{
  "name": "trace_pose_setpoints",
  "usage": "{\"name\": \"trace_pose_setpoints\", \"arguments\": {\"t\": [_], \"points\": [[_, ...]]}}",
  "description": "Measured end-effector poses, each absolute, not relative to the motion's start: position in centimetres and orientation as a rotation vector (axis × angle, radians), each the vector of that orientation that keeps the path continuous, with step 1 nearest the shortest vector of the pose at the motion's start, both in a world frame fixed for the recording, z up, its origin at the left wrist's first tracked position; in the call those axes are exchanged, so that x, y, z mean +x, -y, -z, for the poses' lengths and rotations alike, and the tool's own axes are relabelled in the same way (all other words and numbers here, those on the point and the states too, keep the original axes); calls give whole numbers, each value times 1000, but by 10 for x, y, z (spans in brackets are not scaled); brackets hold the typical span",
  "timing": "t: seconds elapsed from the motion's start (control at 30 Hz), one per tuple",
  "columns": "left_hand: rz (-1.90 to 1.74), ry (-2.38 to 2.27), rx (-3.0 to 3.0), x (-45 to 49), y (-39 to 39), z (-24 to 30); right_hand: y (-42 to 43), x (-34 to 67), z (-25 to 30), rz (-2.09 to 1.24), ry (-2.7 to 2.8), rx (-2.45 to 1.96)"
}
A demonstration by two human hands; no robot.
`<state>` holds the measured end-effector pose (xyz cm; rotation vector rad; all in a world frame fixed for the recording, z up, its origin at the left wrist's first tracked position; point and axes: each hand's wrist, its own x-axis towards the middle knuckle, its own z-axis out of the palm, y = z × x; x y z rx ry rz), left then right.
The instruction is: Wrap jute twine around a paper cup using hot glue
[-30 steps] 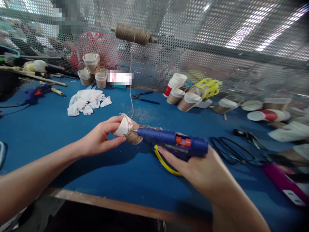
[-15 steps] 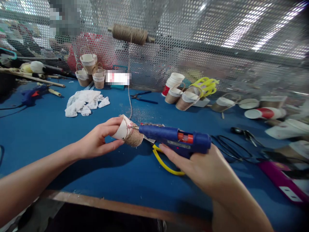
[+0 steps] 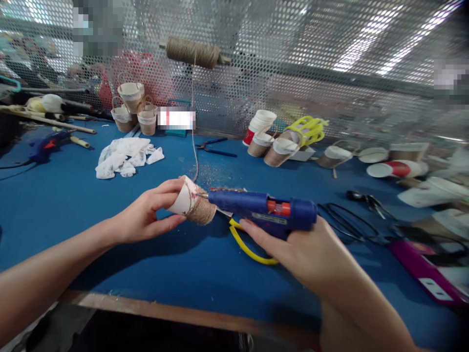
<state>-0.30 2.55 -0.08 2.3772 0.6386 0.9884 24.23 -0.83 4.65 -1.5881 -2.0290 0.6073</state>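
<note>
My left hand (image 3: 157, 208) grips a paper cup (image 3: 182, 200) by its rim end, tilted on its side. Twine is wound around the cup's lower part, and a strand (image 3: 194, 122) runs up from it to a spool of twine (image 3: 192, 52). In my right hand (image 3: 304, 254) is a blue glue gun (image 3: 252, 205), its metal nozzle at the cup's side where the winding ends. Whether the nozzle touches the cup is hard to tell. Beneath the gun lie yellow-handled scissors (image 3: 247, 247), partly hidden.
Crumpled white cloth (image 3: 124, 154) and blue-handled pliers (image 3: 218, 149) lie beyond my hands. Twine-wrapped cups (image 3: 147, 122) stand at the back left, more cups (image 3: 280, 151) at the back right. A second glue gun (image 3: 47, 145) rests far left, a purple power strip (image 3: 421, 274) at right.
The whole view has shifted slightly, so things sit a little further left. Both hands keep their hold on the cup and glue gun, with the nozzle still at the cup's side.
</note>
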Motion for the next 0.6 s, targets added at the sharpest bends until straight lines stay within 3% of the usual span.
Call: {"name": "trace_pose_setpoints", "arguments": {"t": [0.6], "points": [[-973, -682, 2296, -3, -25, 2, 12, 240, -52, -686, 2016, -1566]]}}
